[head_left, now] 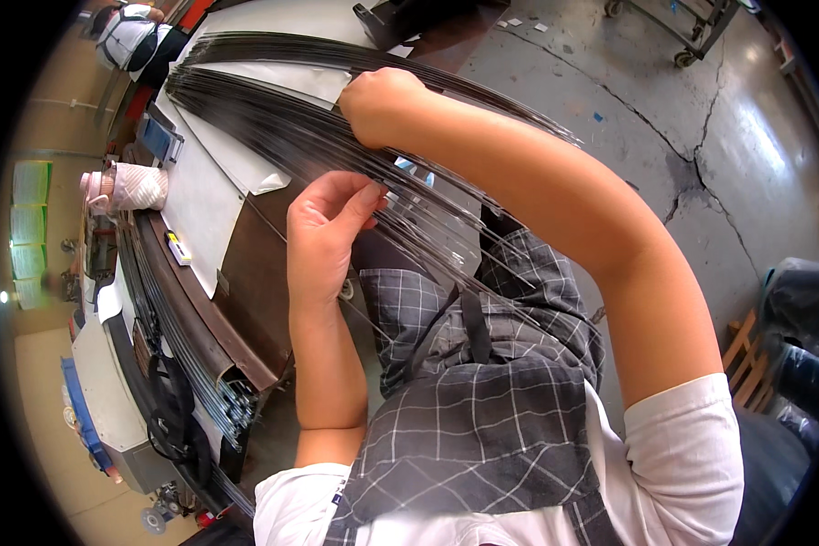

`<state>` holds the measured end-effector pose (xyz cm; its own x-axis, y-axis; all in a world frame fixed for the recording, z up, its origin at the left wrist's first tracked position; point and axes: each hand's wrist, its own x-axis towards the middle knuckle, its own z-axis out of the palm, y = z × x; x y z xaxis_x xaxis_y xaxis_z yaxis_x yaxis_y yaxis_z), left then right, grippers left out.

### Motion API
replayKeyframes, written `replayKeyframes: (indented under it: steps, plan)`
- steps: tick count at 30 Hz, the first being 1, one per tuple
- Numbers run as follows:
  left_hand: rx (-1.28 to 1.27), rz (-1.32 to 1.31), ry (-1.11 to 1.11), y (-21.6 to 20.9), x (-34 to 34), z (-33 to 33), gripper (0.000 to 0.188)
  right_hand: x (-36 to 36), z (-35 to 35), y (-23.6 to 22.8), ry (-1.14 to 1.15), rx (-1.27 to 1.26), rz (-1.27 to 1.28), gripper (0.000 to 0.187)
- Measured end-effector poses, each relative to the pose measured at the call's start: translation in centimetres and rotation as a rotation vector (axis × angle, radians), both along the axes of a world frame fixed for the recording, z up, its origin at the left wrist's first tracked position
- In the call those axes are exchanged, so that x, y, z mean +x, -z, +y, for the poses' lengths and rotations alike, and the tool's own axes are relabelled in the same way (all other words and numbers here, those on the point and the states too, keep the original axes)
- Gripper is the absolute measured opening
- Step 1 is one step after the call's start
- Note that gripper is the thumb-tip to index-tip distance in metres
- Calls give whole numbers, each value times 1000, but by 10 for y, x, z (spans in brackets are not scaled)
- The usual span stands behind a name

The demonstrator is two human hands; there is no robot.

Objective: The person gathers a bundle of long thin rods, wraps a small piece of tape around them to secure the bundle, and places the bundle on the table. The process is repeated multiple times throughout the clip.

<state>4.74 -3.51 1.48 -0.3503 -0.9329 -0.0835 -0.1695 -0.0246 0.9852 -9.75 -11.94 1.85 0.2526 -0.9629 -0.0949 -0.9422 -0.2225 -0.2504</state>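
across a worktable [255,278] and out past its edge, thin dark strips [255,123] lie in a spread bundle, gathered at the far end and fanning into loose ends above the person's lap; a second bundle [291,47] of the same kind curves along beyond them. the right hand [382,105] is curled into a loose fist over the strips, knuckles away from the body, its fingertips hidden, so i cannot tell what it has hold of. the left hand [323,223] is at the near side of the fan, thumb bent to the forefinger with barely a gap; whether a strip is caught there i cannot tell. the step in hand seems to be sorting or parting the strips, and the next move would call for a fine pinch on a single one while the rest stay put. under the bundles are white sheets [205,214]; further left are a yellow-and-white object [178,247], a pink-and-white wrapped container [138,187] and, lower, a stack of metal rods [232,405].
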Motion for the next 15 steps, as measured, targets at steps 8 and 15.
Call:
replayKeyframes:
  steps: [8,15]
  plan:
    - [35,27,20,2,-5,-3,13,-39,-1,-10,19,463,-353,12]
    - [371,219,249,7,-20,-5,13,-67,29,6,49,695,-990,15]
